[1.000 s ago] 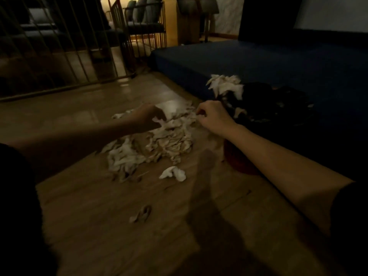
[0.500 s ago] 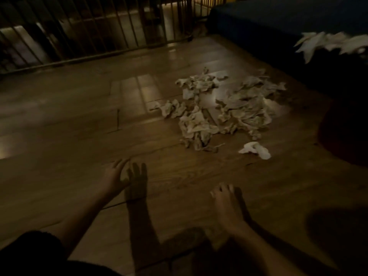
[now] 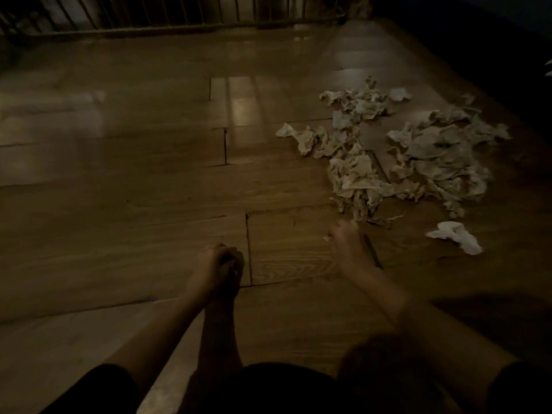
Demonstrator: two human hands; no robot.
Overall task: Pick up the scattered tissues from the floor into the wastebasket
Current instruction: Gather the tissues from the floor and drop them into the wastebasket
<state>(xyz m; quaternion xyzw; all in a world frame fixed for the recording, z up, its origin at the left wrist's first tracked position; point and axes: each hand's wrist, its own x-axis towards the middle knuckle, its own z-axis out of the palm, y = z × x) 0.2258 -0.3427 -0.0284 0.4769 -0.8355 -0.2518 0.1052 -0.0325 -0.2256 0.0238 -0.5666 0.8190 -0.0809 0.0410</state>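
Note:
A pile of crumpled tissues (image 3: 418,156) lies spread on the wooden floor at the right. One whiter tissue (image 3: 454,236) lies apart, just in front of the pile. My right hand (image 3: 351,249) is blurred and low over the floor, its fingertips at the pile's near edge. A small pale scrap (image 3: 327,238) shows beside its fingers; whether the hand holds it is unclear. My left hand (image 3: 219,268) rests on the floor left of the pile, fingers curled into a fist, nothing visible in it. The wastebasket is out of view.
A metal railing (image 3: 179,22) runs along the far edge of the floor. A dark blue mattress (image 3: 493,40) fills the upper right corner, with pale tissue tips (image 3: 549,68) at the right border. My dark clothing (image 3: 268,389) covers the bottom.
The view has dropped and swung left, losing the wastebasket. Both hands came back from the pile to the near floor. My left hand went from spread to curled; my right moved forward to the pile's edge.

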